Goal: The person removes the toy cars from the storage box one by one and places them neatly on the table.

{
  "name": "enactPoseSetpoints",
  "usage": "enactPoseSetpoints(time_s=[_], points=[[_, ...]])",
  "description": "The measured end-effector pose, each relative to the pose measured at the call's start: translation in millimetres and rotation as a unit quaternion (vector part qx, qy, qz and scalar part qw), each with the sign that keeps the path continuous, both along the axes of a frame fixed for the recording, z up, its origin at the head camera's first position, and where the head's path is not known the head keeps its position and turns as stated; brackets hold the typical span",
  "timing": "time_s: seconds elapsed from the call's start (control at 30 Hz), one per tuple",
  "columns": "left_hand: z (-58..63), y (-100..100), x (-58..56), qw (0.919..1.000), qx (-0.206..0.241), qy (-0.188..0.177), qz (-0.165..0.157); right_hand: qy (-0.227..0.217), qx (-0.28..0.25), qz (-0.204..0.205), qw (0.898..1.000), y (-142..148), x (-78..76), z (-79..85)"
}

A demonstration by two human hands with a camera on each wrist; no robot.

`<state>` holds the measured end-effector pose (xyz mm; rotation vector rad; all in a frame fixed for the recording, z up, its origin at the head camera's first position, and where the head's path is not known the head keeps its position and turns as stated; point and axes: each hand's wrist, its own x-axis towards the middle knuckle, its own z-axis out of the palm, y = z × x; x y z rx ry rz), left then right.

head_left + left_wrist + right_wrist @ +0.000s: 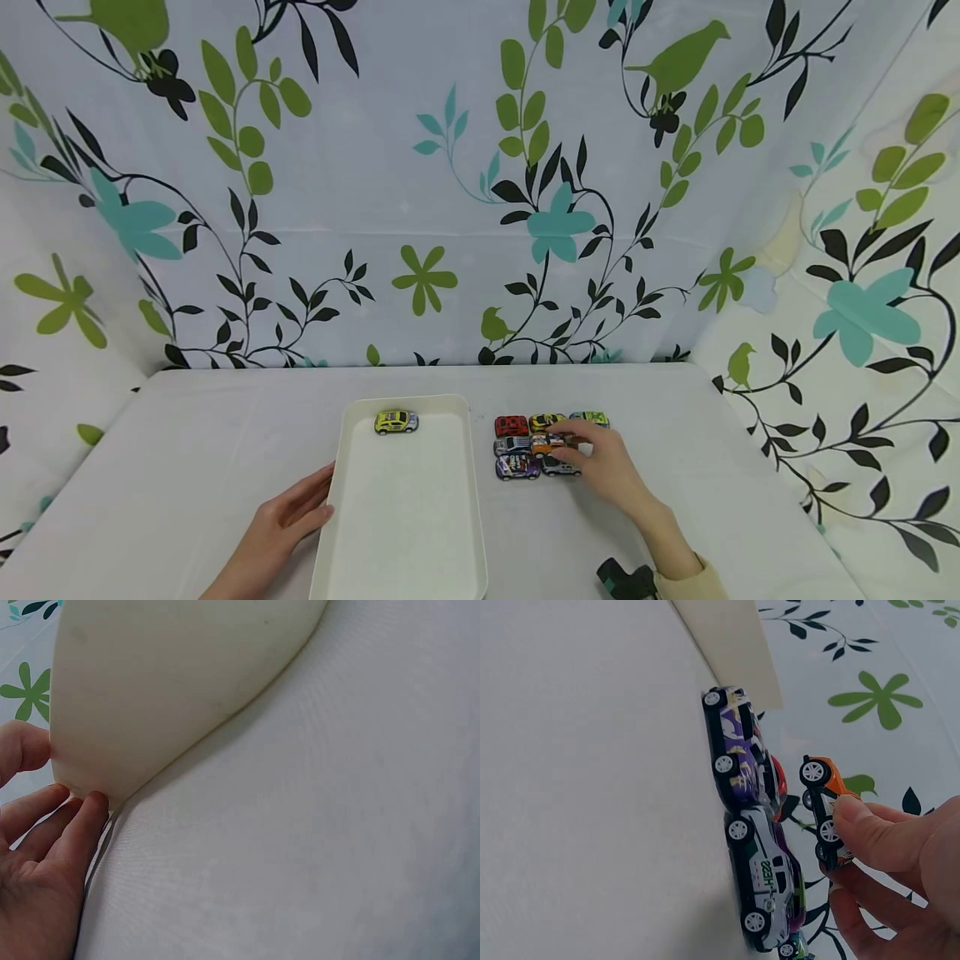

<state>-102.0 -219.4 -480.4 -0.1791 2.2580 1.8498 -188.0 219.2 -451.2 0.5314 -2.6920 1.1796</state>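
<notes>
My right hand (607, 467) pinches an orange toy car (549, 444) between thumb and fingers. In the right wrist view the orange car is raised off the table, wheels showing. Around it in the head view sit a red car (512, 426), a yellow car (546, 422), a green-yellow car (590, 418), a silver car (512, 447), a purple car (517, 467) and a white car (761, 877), partly under my hand. My left hand (281, 525) touches the left outer wall of a cream tray (405, 517). Inside, near its far end, stands another yellow car (396, 422).
A white cloth (187, 467) covers the table. Behind and beside it hangs patterned fabric (375, 208) with leaves and birds. Near my right wrist is a dark device (628, 579), cut off by the frame's lower edge.
</notes>
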Motion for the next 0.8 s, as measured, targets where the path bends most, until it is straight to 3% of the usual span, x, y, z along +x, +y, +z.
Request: enactPoseSetpoints(time_s=[0.47, 0.8], points=[[1.6, 1.9, -1.0, 0.9999, -0.005, -0.008, 0.005, -0.001, -0.013, -0.026, 1.0, 35.7, -12.7, -8.4], [0.1, 2.2, -1.1, 1.0, -0.007, -0.006, 0.004, -0.011, -0.03, -0.052, 0.998, 65.4, -21.1, -23.9]])
